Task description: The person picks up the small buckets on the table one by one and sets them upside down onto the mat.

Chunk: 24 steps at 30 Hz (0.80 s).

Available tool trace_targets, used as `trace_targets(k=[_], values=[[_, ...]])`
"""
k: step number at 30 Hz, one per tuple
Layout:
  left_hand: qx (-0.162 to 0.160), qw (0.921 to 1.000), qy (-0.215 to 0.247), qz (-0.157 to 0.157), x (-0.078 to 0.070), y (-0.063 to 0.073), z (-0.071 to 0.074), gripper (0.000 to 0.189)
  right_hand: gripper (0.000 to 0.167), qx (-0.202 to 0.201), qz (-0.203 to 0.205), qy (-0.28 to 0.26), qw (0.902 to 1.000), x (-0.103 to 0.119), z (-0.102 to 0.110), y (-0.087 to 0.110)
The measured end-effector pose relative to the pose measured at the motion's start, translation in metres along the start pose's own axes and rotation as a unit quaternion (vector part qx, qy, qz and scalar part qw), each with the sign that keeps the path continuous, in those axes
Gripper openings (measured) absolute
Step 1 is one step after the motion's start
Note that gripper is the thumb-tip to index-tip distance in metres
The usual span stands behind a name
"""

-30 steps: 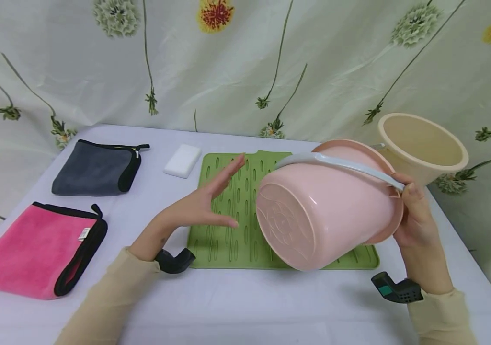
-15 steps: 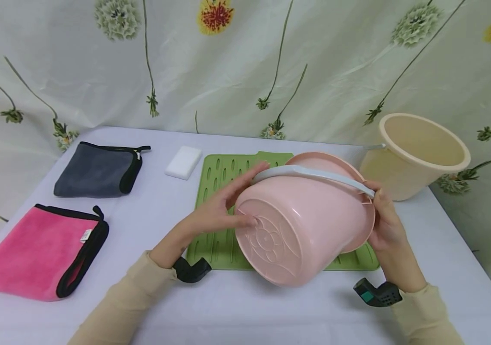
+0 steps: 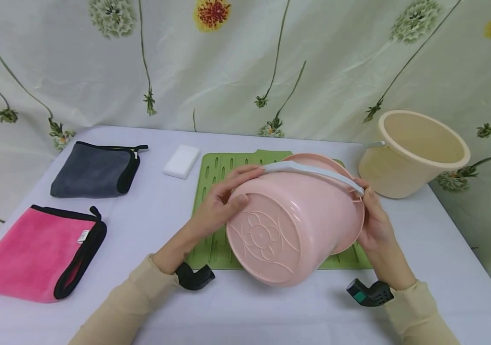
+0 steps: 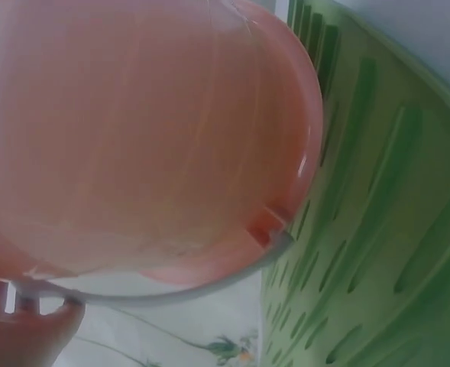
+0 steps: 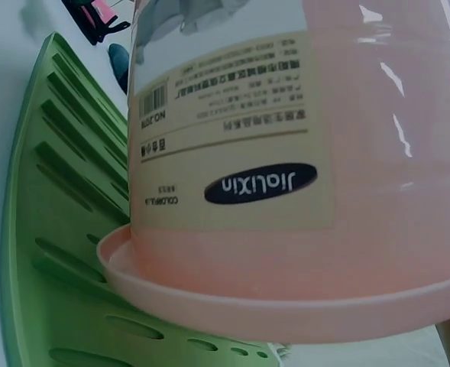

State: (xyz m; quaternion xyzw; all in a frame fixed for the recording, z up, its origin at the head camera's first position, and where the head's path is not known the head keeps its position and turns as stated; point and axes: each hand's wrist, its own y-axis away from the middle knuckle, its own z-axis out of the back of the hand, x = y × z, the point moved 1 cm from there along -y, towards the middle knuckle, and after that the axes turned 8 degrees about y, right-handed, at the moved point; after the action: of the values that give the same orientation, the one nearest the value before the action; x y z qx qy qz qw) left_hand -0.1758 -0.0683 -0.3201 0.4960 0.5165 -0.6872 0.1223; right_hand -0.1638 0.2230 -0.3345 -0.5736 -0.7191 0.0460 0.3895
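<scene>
one pink bucket [image 3: 314, 215], its inside hidden; left hand [image 3: 221, 201] grips its base, right hand [image 3: 375, 218] its rim

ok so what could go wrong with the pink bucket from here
The pink bucket is tipped, and its wall looks glossy, so it might slip from the left hand at its base edge.
The pale handle could shift and nip the right hand, whose fingers sit where it meets the rim.
The cream bucket stands just beyond the right hand, so a wide swing might knock it.
</scene>
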Motion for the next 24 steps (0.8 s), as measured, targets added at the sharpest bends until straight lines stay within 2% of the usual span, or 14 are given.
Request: trace_targets(k=[4, 6, 8, 10, 12, 16, 18, 20, 22, 24], values=[[-0.021, 0.9997, -0.011, -0.009, -0.004, -0.001, -0.005, 0.037, 0.031, -0.012, -0.002, 0.015, 0.9998, -0.001, -0.001, 0.0], [-0.034, 0.9992, -0.017, -0.008, -0.006, -0.001, -0.006, 0.035, 0.032, -0.032, -0.009, 0.05, 0.9982, -0.001, -0.003, -0.001], [-0.049, 0.9986, -0.018, -0.002, -0.009, -0.002, -0.006, 0.034, 0.033, -0.06, -0.021, 0.104, 0.9926, -0.001, -0.005, -0.002], [-0.069, 0.9975, -0.014, 0.002, -0.012, -0.002, -0.004, 0.035, 0.035, -0.085, -0.038, 0.172, 0.9807, -0.001, -0.008, -0.004], [-0.094, 0.9953, 0.012, 0.016, -0.016, -0.002, 0.0, 0.037, 0.039, -0.099, -0.05, 0.233, 0.9662, 0.0, -0.012, -0.006], [-0.16, 0.983, 0.083, 0.037, -0.021, -0.003, 0.009, 0.047, 0.049, -0.078, -0.021, 0.356, 0.9311, 0.004, -0.023, -0.011], [-0.19, 0.9761, 0.1, 0.034, -0.023, -0.003, 0.012, 0.048, 0.055, -0.05, 0.017, 0.412, 0.9094, 0.004, -0.032, -0.012], [-0.213, 0.9714, 0.103, 0.026, -0.024, -0.003, 0.015, 0.046, 0.061, -0.015, 0.053, 0.478, 0.8768, 0.0, -0.043, -0.011], [-0.232, 0.9673, 0.102, 0.019, -0.026, -0.003, 0.016, 0.042, 0.072, 0.027, 0.083, 0.545, 0.8341, -0.01, -0.057, -0.01], [-0.249, 0.9629, 0.104, 0.013, -0.027, -0.004, 0.016, 0.039, 0.082, 0.06, 0.102, 0.619, 0.7767, -0.024, -0.07, -0.009]])
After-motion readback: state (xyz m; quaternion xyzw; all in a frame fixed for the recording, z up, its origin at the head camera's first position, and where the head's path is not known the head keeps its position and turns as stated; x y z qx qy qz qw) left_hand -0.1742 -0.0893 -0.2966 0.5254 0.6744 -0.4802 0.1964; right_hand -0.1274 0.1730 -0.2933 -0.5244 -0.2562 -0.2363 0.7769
